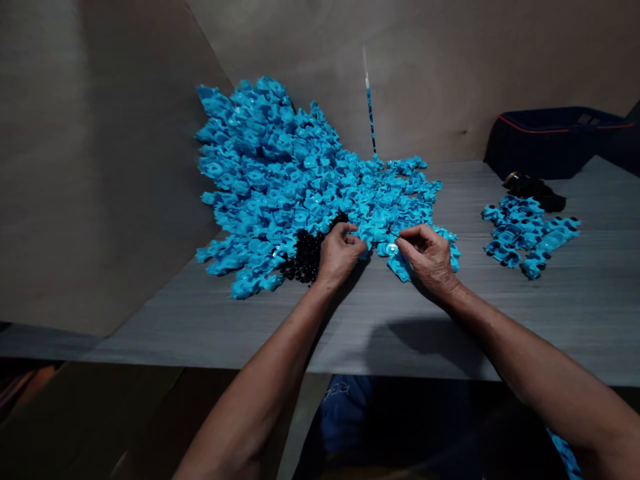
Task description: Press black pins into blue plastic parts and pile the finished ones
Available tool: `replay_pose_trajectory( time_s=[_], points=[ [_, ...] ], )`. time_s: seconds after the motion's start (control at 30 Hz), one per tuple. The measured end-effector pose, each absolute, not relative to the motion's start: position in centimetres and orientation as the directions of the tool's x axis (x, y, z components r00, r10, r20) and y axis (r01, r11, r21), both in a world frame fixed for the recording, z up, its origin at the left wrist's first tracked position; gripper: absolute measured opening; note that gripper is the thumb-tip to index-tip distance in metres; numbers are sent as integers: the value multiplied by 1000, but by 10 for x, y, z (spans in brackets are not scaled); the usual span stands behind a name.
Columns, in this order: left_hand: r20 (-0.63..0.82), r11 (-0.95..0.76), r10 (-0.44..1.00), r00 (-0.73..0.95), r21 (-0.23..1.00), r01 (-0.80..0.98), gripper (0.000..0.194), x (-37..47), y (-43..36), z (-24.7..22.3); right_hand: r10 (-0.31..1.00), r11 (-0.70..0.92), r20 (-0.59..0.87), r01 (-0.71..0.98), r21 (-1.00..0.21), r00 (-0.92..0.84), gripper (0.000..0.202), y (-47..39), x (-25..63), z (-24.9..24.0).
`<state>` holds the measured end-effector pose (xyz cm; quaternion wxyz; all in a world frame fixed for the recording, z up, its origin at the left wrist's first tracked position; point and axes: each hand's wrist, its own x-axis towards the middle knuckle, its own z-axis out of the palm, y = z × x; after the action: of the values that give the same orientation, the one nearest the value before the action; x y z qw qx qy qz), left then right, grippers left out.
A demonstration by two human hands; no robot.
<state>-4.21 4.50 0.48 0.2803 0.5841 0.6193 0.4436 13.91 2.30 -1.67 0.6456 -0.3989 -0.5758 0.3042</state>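
A big heap of light-blue plastic toy pieces (280,153) is piled on the table, highest at the left. In front of it lies a patch of small black parts (306,259). My left hand (341,252) is closed with curled fingers at the right side of the black parts; what it holds, if anything, is hidden. My right hand (429,259) pinches thumb and forefinger together over the heap's front right part. A thin dark bit shows by its fingertips, too small to name. Just below those fingertips sits a blue piece with a shiny round spot (391,249).
To the right is a small group of blue toys with black wheels (515,233). Behind it lie a dark bundle (537,191) and a dark blue bin with a red line (560,143). A blue patterned stick (371,113) leans upright against the back board; another board stands at left.
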Motion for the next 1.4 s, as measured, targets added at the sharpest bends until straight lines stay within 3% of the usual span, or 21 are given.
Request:
replay_pose_trajectory(
  time_s=[0.07, 0.13, 0.2, 0.3, 0.43, 0.73, 0.9, 1.2, 1.4],
  points=[
    [75, -50, 981, -178, 989, 137, 37, -45, 36, 6, 867, 480, 480, 37, -877, 135, 14, 19, 137, -16],
    [-43, 26, 989, -140, 993, -115, 44, -43, 25, 9, 881, 460, 459, 17, -888, 118, 14, 15, 135, -16],
    [-130, 105, 988, -77, 956, -272, 48, -37, 14, 13, 895, 436, 434, -3, -900, 103, 15, 11, 132, -17],
    [-179, 170, 984, 10, 912, -373, 47, -29, 4, 16, 906, 418, 414, -29, -908, 88, 14, 7, 131, -18],
    [-156, 165, 986, 55, 916, -366, 42, -25, -1, 12, 873, 485, 486, 27, -874, 50, 10, 1, 130, -19],
    [78, -70, 996, 40, 982, -175, 33, -25, -11, 4, 725, 678, 687, 228, -699, -51, 4, -9, 125, -8],
    [90, -84, 995, 37, 989, -125, 31, -24, -13, 4, 652, 733, 750, 344, -587, -109, 5, -8, 126, -5],
    [93, -91, 995, 47, 995, -44, 32, -25, -15, 4, 641, 726, 764, 375, -576, -67, 8, -9, 124, -2],
    [74, -54, 986, 150, 990, -133, 33, -29, -13, 2, 653, 723, 755, 348, -597, -62, 8, -7, 124, -2]
  ],
)
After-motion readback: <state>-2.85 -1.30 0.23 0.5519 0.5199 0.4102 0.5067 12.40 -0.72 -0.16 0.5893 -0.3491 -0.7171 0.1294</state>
